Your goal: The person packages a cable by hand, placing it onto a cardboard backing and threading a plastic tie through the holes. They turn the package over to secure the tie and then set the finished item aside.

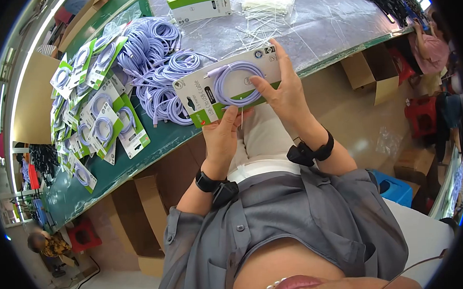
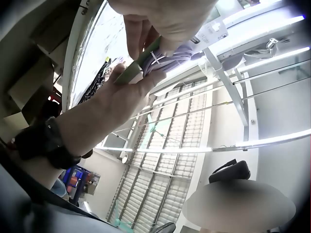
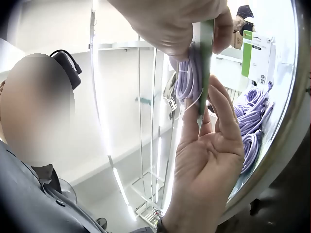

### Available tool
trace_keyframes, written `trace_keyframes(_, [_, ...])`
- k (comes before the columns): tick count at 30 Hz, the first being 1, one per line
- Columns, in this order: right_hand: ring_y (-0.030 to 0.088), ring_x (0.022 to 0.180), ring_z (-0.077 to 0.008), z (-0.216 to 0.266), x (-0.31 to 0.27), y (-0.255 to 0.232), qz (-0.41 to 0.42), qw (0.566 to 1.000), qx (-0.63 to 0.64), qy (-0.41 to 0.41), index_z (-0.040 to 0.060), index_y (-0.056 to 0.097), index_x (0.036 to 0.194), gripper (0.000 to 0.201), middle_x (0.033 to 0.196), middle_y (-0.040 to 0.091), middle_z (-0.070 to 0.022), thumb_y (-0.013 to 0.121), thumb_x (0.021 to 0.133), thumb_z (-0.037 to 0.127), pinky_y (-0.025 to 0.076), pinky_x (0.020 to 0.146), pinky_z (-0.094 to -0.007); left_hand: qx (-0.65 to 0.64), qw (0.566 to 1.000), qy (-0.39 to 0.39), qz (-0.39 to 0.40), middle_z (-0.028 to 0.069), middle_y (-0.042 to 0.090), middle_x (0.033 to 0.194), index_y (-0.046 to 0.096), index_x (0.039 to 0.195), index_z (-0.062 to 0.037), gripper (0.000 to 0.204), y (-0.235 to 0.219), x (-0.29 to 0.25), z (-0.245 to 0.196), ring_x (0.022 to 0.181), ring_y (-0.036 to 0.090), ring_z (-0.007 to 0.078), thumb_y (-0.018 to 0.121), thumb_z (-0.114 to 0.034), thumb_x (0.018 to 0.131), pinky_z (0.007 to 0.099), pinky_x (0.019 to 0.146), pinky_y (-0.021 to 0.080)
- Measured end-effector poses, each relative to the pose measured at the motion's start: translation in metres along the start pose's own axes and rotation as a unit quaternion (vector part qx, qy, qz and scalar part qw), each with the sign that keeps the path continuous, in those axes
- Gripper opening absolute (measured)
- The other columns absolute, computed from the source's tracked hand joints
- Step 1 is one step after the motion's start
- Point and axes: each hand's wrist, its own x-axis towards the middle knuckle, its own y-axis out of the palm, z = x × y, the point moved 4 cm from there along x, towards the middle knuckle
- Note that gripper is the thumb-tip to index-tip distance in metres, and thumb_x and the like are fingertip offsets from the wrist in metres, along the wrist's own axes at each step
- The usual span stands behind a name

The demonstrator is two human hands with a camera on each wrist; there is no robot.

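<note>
Both hands hold a white and green cardboard card (image 1: 192, 86) printed "USB-C to USB-C cable", tilted over the lap at the table's near edge. A coiled lilac cable (image 1: 220, 88) lies against its front. My left hand (image 1: 221, 141) pinches the lower edge, thumb in front beside the coil, other fingers mostly hidden behind. The right hand (image 1: 289, 93) grips the right end, its thumb pressing on the coil and a finger reaching past the top corner. A thin white cable tie (image 3: 193, 102) sticks out from below the coil in the right wrist view.
Carded cables (image 1: 104, 128) lie heaped at the table's left, beside loose lilac cable coils (image 1: 149, 42). Farther back are a stack of cards (image 1: 200, 10), white cable ties (image 1: 262, 19) and black cables (image 1: 383, 3). Cardboard boxes (image 1: 150, 210) stand below the table; other people sit nearby.
</note>
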Motion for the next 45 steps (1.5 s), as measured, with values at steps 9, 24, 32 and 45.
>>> trace_keyframes(9, [0.05, 0.107, -0.0202, 0.045, 0.021, 0.01, 0.282, 0.839, -0.169, -0.433, 0.0167, 0.066, 0.094, 0.023, 0.105, 0.061, 0.0035, 0.061, 0.073, 0.02, 0.036, 0.098, -0.0372, 0.009, 0.996, -0.078, 0.041, 0.0114, 0.061, 0.109, 0.051, 0.119, -0.0005, 0.03, 0.005, 0.001, -0.005, 0.094, 0.065, 0.0219, 0.058, -0.003, 0.089, 0.0371, 0.076, 0.059])
trace_keyframes(24, [0.047, 0.095, -0.026, 0.018, 0.029, 0.024, 0.564, 0.763, -0.036, -0.313, 0.0082, 0.065, 0.078, 0.005, 0.088, 0.059, -0.0036, 0.064, 0.074, 0.012, 0.038, 0.087, -0.0369, -0.035, 0.955, -0.281, 0.091, 0.0104, 0.06, 0.11, 0.05, 0.12, -0.0006, 0.031, 0.006, -0.022, 0.008, 0.097, 0.064, 0.0223, 0.056, -0.007, 0.091, 0.038, 0.079, 0.059])
trace_keyframes(32, [0.046, 0.106, -0.0243, 0.036, 0.018, -0.003, 0.365, 0.838, -0.177, -0.366, 0.0125, 0.062, 0.088, 0.022, 0.099, 0.055, -0.0032, 0.07, 0.07, 0.022, 0.032, 0.101, -0.0415, -0.018, 0.985, -0.168, 0.029, 0.0114, 0.061, 0.112, 0.051, 0.119, -0.0007, 0.028, -0.01, -0.006, -0.009, 0.099, 0.063, 0.0225, 0.054, -0.007, 0.092, 0.0382, 0.082, 0.057])
trace_keyframes(45, [0.054, 0.082, -0.0167, 0.028, -0.013, 0.004, 0.248, 0.857, -0.194, -0.408, 0.0097, 0.063, 0.094, 0.023, 0.076, 0.05, 0.0003, 0.066, 0.072, 0.015, 0.029, 0.105, -0.0458, -0.029, 0.992, -0.112, 0.044, 0.0115, 0.062, 0.11, 0.051, 0.119, -0.0016, 0.028, -0.006, -0.013, -0.009, 0.097, 0.064, 0.0225, 0.054, -0.004, 0.091, 0.037, 0.084, 0.056])
